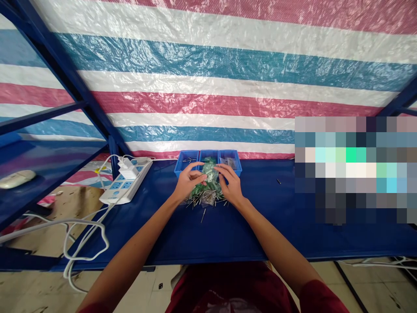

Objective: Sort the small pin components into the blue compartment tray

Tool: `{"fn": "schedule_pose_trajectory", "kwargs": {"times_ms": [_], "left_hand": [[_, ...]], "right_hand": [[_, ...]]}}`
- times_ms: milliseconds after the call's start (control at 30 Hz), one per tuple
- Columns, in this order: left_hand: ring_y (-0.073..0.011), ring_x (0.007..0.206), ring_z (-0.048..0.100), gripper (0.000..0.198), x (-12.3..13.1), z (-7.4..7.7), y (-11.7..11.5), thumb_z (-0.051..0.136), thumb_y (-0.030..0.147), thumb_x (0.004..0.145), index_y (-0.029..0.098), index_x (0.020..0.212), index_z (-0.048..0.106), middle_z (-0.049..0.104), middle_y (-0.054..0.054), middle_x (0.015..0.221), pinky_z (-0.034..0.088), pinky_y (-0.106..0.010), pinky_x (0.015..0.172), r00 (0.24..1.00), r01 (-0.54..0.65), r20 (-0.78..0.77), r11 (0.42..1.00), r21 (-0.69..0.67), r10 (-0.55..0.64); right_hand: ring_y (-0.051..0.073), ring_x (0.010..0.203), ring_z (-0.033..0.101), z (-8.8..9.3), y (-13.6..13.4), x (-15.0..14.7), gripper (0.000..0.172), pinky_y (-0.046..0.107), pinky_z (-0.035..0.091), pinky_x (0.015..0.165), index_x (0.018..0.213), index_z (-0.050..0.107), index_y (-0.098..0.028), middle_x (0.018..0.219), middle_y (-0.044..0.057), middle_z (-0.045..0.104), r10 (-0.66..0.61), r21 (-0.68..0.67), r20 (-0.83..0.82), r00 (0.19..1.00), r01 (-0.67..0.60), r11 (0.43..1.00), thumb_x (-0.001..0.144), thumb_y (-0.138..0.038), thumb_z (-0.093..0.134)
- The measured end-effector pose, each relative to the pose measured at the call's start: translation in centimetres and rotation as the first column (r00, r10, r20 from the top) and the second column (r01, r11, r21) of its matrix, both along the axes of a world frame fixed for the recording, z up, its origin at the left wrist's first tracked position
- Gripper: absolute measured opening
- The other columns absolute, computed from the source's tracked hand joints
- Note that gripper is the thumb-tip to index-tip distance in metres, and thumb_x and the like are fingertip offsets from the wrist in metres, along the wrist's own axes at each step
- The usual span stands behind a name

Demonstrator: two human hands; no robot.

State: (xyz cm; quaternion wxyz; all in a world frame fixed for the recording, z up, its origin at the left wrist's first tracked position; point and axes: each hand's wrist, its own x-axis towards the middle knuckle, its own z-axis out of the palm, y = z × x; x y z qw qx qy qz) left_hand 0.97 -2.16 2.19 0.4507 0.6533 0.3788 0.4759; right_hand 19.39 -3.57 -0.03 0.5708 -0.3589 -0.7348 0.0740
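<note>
My left hand [189, 181] and my right hand [230, 181] come together from both sides around a small clear plastic bag [210, 172] with a greenish look. The fingers of each hand are bent in and hold its edges. Under the hands lies a pile of thin metal-tipped pieces with green parts [198, 193], too small to name. Another small clear bag [208, 198] rests at the front of the pile. One thin metal piece [203, 215] lies apart, nearer to me. Just behind the hands stand three blue bins in a row: left bin [178, 165], middle bin [208, 152], right bin [238, 164].
A white power strip [112, 195] with plugged-in chargers [128, 170] and loose white cables [106, 241] lies on the left. A small dark piece [278, 181] is on the blue table [260, 226] to the right. A blurred-out patch covers the far right. Striped plastic sheeting [208, 104] hangs behind.
</note>
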Motion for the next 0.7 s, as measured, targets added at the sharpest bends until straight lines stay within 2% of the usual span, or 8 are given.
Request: {"fn": "schedule_pose_trajectory", "kwargs": {"times_ms": [100,200,267,367,467,533,600,700], "left_hand": [[-0.0165,0.056,0.065,0.038,-0.16,-0.30,0.27,0.073,0.042,0.073,0.015,0.098,0.064,0.066,-0.001,0.064,0.053,-0.030,0.064,1.000,-0.001,0.026,1.000,-0.006,0.001],[-0.0172,0.062,0.064,0.039,-0.21,-0.72,0.49,0.064,0.049,0.080,0.014,0.096,0.068,0.067,-0.005,0.072,0.053,-0.032,0.066,0.997,0.019,0.078,1.000,0.010,-0.019],[-0.0180,0.071,0.064,0.041,-0.20,-0.85,0.53,0.062,0.052,0.081,0.014,0.095,0.069,0.067,-0.007,0.080,0.052,-0.031,0.069,0.998,0.002,0.067,0.997,0.073,-0.007],[-0.0193,0.085,0.061,0.035,-0.15,-0.79,0.45,0.070,0.048,0.074,0.016,0.087,0.069,0.065,-0.008,0.095,0.050,-0.030,0.075,0.996,-0.070,-0.040,0.983,0.170,0.077],[-0.0181,0.079,0.061,0.032,-0.07,-0.66,0.29,0.067,0.047,0.077,0.016,0.084,0.066,0.065,-0.006,0.085,0.049,-0.028,0.072,0.989,-0.088,-0.108,0.989,0.120,0.101],[-0.0156,0.066,0.059,0.032,-0.04,-0.58,0.20,0.065,0.048,0.079,0.016,0.082,0.064,0.062,-0.002,0.070,0.047,-0.027,0.064,0.989,-0.093,-0.113,0.994,0.062,0.099],[-0.0137,0.057,0.056,0.032,0.01,-0.45,0.12,0.067,0.047,0.077,0.016,0.084,0.063,0.059,0.002,0.060,0.045,-0.025,0.058,0.990,-0.110,-0.085,0.994,0.025,0.111],[-0.0129,0.051,0.055,0.041,0.16,-0.21,-0.03,0.071,0.044,0.075,0.016,0.103,0.062,0.056,0.005,0.053,0.045,-0.024,0.055,0.996,-0.090,-0.016,0.995,-0.030,0.090]], "right_hand": [[0.021,0.106,0.058,-0.13,0.24,-0.07,0.025,0.038,0.053,0.085,0.105,0.066,-0.023,0.120,0.011,0.056,-0.030,0.035,0.024,0.999,0.029,0.999,0.091,-0.019,0.045],[0.020,0.094,0.060,-0.21,0.41,-0.16,0.019,0.036,0.052,0.082,0.093,0.068,-0.021,0.099,0.010,0.063,-0.039,0.030,-0.005,0.999,0.039,0.999,0.091,-0.024,0.050],[0.019,0.084,0.062,-0.21,0.41,-0.23,0.019,0.034,0.052,0.079,0.087,0.068,-0.020,0.086,0.007,0.066,-0.013,-0.017,-0.035,0.999,0.013,1.000,0.091,-0.028,0.052],[0.019,0.075,0.064,-0.20,0.27,-0.32,0.020,0.032,0.053,0.072,0.084,0.069,-0.019,0.080,0.006,0.069,0.027,-0.144,-0.097,0.995,-0.040,0.989,0.090,-0.033,0.055],[0.017,0.067,0.065,-0.19,0.07,-0.31,0.023,0.031,0.054,0.069,0.093,0.069,-0.020,0.076,0.003,0.069,0.062,-0.252,-0.128,0.990,-0.093,0.963,0.092,-0.034,0.051],[0.016,0.067,0.064,-0.14,-0.02,-0.24,0.029,0.031,0.055,0.069,0.108,0.066,-0.021,0.084,0.004,0.070,0.078,-0.249,-0.122,0.989,-0.106,0.963,0.095,-0.030,0.042],[0.016,0.077,0.065,-0.10,-0.05,-0.18,0.034,0.032,0.055,0.073,0.121,0.060,-0.023,0.102,0.008,0.067,0.085,-0.183,-0.075,0.994,-0.097,0.978,0.095,-0.025,0.037],[0.019,0.095,0.061,-0.13,0.06,-0.15,0.033,0.033,0.054,0.077,0.117,0.061,-0.023,0.120,0.012,0.057,0.090,-0.071,0.018,0.996,-0.089,0.994,0.093,-0.020,0.040]]}}
